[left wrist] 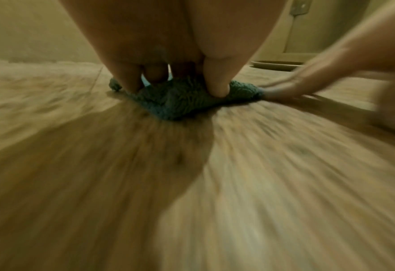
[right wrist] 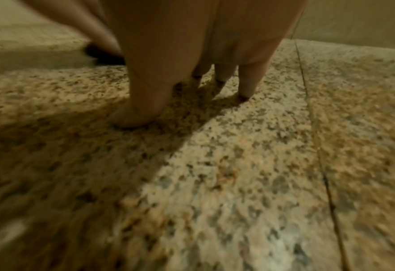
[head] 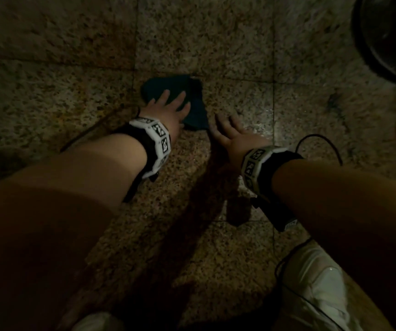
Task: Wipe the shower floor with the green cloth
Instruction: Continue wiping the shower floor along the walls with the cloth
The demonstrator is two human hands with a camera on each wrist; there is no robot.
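From the head camera I look down at the speckled brown stone-tile shower floor (head: pixel 216 44). The dark green fluffy cloth (head: pixel 180 91) lies crumpled flat on it, a bit toward twelve o'clock from the middle of the picture. My left hand (head: pixel 168 106) lies on top of the cloth with its fingers spread and flat, pressing down. My right hand (head: pixel 232 132) is just beside the cloth, at about four o'clock from it, with its fingers spread out on the bare tile. Both wrists wear a white band with black square marks. A round dark bowl-like thing (head: pixel 388 37) sits far out at two o'clock. A white shoe (head: pixel 316 283) shows at five o'clock.

From the left wrist camera the floor is blurry. I see the straight fingers (left wrist: pixel 217 88) pushing down into the green cloth (left wrist: pixel 180 102), which sits flat on the floor (left wrist: pixel 261 183). The other hand (left wrist: pixel 307 80) is at three o'clock, and its fingertips come right up to the edge of the cloth.

From the right wrist camera the fingers (right wrist: pixel 249 88) stand apart with their tips on the speckled floor (right wrist: pixel 214 174), and the thumb (right wrist: pixel 140 110) presses down too. They hold nothing. A dark bit of the cloth (right wrist: pixel 103 55) peeks out at ten o'clock.
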